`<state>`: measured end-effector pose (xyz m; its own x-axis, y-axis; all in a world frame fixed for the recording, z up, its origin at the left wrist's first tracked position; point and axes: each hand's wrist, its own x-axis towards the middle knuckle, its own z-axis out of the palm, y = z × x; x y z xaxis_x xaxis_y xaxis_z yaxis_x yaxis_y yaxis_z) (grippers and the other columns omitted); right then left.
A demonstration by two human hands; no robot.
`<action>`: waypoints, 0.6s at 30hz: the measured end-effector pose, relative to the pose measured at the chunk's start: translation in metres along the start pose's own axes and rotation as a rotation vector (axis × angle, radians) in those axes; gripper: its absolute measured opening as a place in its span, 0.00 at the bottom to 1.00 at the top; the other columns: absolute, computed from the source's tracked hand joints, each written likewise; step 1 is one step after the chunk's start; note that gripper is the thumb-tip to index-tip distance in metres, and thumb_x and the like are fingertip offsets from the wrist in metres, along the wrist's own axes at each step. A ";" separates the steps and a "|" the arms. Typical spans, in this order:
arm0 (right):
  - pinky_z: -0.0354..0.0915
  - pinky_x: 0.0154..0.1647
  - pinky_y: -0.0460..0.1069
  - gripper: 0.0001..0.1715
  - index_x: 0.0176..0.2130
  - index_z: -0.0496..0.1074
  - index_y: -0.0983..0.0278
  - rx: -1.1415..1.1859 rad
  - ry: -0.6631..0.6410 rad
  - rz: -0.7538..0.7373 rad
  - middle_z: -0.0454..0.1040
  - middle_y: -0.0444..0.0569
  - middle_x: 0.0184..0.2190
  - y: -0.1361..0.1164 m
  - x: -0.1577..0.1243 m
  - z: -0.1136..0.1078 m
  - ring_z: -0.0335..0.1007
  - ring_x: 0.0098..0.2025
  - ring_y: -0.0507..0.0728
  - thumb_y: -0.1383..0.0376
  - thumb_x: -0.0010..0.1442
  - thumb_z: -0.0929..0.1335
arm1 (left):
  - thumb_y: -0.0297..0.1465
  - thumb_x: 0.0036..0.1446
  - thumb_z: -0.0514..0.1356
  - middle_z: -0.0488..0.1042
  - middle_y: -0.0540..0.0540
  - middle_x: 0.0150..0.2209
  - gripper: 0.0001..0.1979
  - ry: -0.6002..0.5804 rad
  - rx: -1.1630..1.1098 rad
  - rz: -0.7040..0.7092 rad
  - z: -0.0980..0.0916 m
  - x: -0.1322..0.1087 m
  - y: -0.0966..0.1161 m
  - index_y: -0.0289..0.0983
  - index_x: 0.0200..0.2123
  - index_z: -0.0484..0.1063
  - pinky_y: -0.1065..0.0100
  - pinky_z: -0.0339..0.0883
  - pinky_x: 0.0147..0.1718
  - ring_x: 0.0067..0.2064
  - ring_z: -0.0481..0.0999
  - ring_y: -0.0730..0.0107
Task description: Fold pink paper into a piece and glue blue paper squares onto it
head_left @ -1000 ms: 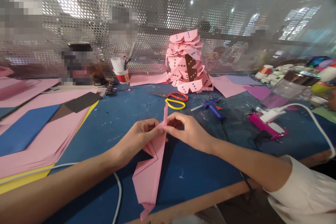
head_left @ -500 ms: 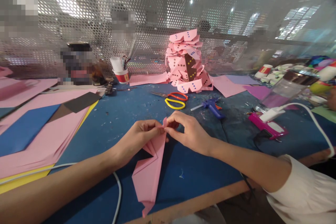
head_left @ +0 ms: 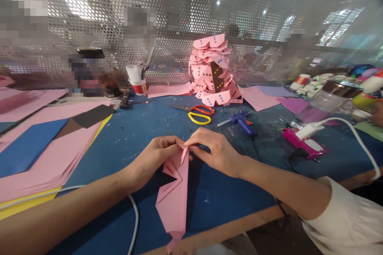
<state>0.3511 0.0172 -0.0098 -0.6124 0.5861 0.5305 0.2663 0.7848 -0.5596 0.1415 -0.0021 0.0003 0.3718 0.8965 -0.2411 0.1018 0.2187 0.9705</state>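
Observation:
A folded piece of pink paper [head_left: 175, 199] hangs down from between my hands, with a notch on its left side and a narrow tip near the table's front edge. My left hand [head_left: 158, 155] pinches its upper left part. With thumb and forefinger, my right hand [head_left: 211, 149] grips the top end, where a thin pointed flap lies folded down over the front. Beyond my hands lie scissors [head_left: 200, 118] with one red and one yellow handle, and a blue glue gun [head_left: 243, 122].
Pink sheets [head_left: 74, 155] under a blue folded paper [head_left: 31, 145] cover the left side. A pile of pink folded papers [head_left: 206, 71] rises at the back. At right stand a clear jar [head_left: 323, 101] and a magenta power strip [head_left: 305, 143]. A white cable [head_left: 134, 215] crosses the front left.
The narrow top end of the pink paper, which stuck upward, is now folded down over the front. The lower part has swung slightly right. My right fingers have shifted a little left.

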 end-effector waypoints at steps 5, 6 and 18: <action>0.68 0.51 0.54 0.12 0.49 0.73 0.58 -0.007 -0.012 -0.005 0.76 0.49 0.43 0.000 0.000 -0.001 0.72 0.47 0.57 0.68 0.70 0.63 | 0.35 0.57 0.63 0.71 0.52 0.22 0.09 0.005 -0.068 0.024 0.001 -0.002 0.003 0.35 0.34 0.79 0.75 0.61 0.20 0.21 0.68 0.75; 0.68 0.51 0.54 0.12 0.49 0.73 0.58 -0.010 -0.014 -0.003 0.76 0.49 0.43 0.000 0.000 -0.001 0.72 0.47 0.57 0.68 0.70 0.63 | 0.34 0.58 0.61 0.72 0.52 0.23 0.09 0.001 -0.083 0.030 0.000 -0.002 0.002 0.35 0.34 0.79 0.75 0.62 0.21 0.22 0.69 0.74; 0.67 0.48 0.50 0.09 0.45 0.72 0.59 0.069 0.029 0.135 0.75 0.46 0.42 -0.003 0.001 0.001 0.72 0.43 0.55 0.69 0.69 0.64 | 0.40 0.55 0.68 0.72 0.53 0.25 0.13 -0.008 -0.037 0.027 0.000 0.000 -0.003 0.35 0.34 0.75 0.75 0.64 0.24 0.24 0.69 0.76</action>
<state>0.3493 0.0154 -0.0080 -0.5521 0.6919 0.4653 0.2925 0.6832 -0.6691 0.1412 -0.0025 -0.0024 0.3818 0.8990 -0.2143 0.0576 0.2083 0.9764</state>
